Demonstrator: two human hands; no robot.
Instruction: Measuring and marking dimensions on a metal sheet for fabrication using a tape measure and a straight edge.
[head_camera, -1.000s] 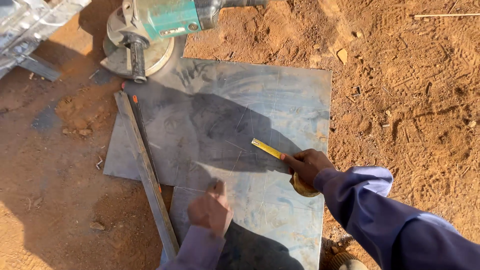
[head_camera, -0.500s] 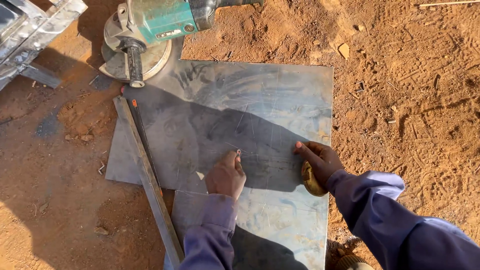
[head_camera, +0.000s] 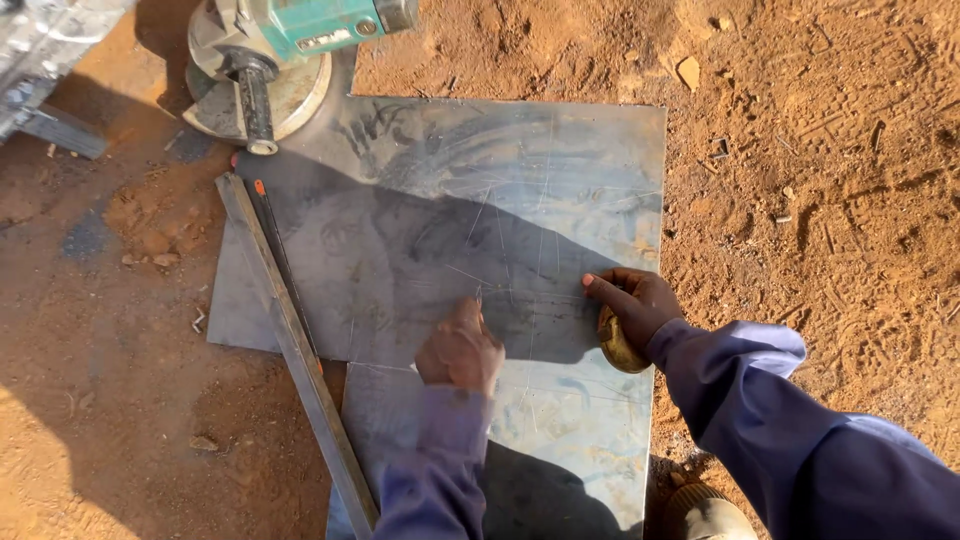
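Red dirt (head_camera: 820, 180), steel sheet (head_camera: 520, 180), left hand (head_camera: 460, 350) marking

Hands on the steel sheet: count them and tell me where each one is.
2. The left hand presses on the steel sheet near its middle; the right hand rests by the sheet's right edge, holding a round yellowish object. None seem hidden.

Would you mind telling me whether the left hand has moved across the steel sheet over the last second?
Yes. The left hand has moved up the steel sheet, away from its near edge and towards the angle grinder, closer to the right hand.
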